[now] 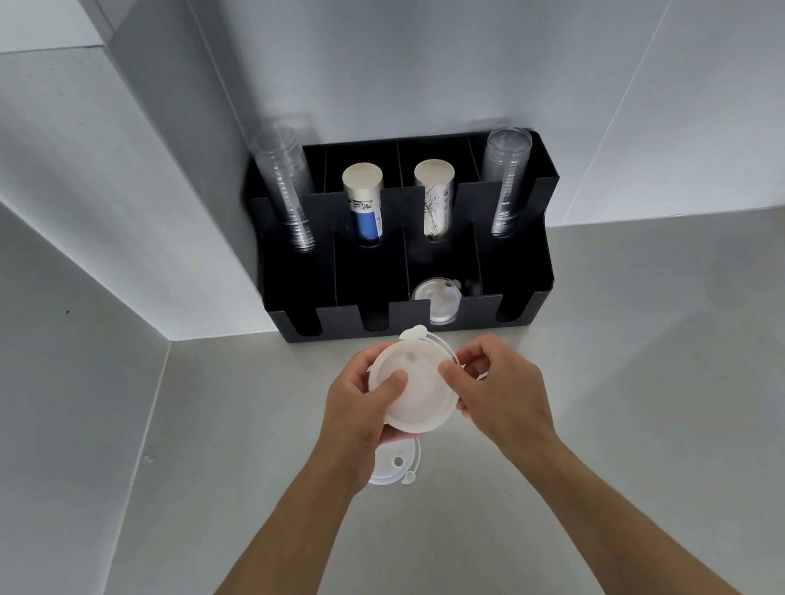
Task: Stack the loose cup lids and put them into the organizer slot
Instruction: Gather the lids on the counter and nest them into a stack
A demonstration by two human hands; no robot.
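White plastic lids (pixel 414 391), stacked, sit clamped between both my hands above the grey counter (pixel 642 415), just in front of the black organizer (pixel 282 301). My left hand (pixel 357 412) cups the stack's left edge, thumb pressed on top; my right hand (pixel 500 388) pinches the right rim. How many lids the stack holds I cannot tell. One loose lid (pixel 394 465) lies half hidden under my left wrist. More lids (pixel 438 301) rest in the organizer's third front slot.
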